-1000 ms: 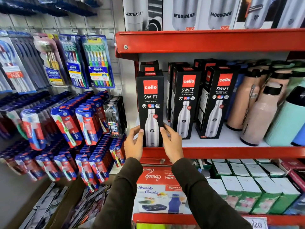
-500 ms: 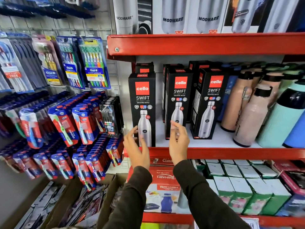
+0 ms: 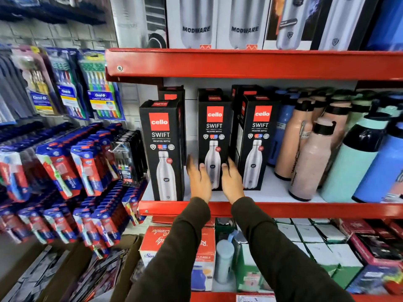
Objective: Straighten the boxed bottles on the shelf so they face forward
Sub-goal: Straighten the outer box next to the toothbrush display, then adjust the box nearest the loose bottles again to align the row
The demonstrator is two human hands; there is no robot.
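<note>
Three black Cello Swift bottle boxes stand in the front row on the white shelf point(image 3: 272, 194). The left box point(image 3: 162, 149) is at the shelf's front edge and faces forward. The middle box point(image 3: 214, 136) sits further back. The right box point(image 3: 258, 140) is turned slightly, showing its left side. My left hand point(image 3: 197, 178) is against the middle box's lower left side, its fingers blurred. My right hand point(image 3: 232, 179) wraps the lower right side, thumb on the front face. More black boxes stand behind.
Loose pink, teal and blue bottles point(image 3: 314, 162) crowd the shelf to the right. Toothbrush packs point(image 3: 72, 171) hang on the wall to the left. A red shelf lip point(image 3: 305, 210) runs below the boxes, and another red shelf point(image 3: 239, 64) closes in overhead.
Both hands left the left box, which now stands at the front edge facing forward. They moved right and took hold of the lower sides of the middle box.
</note>
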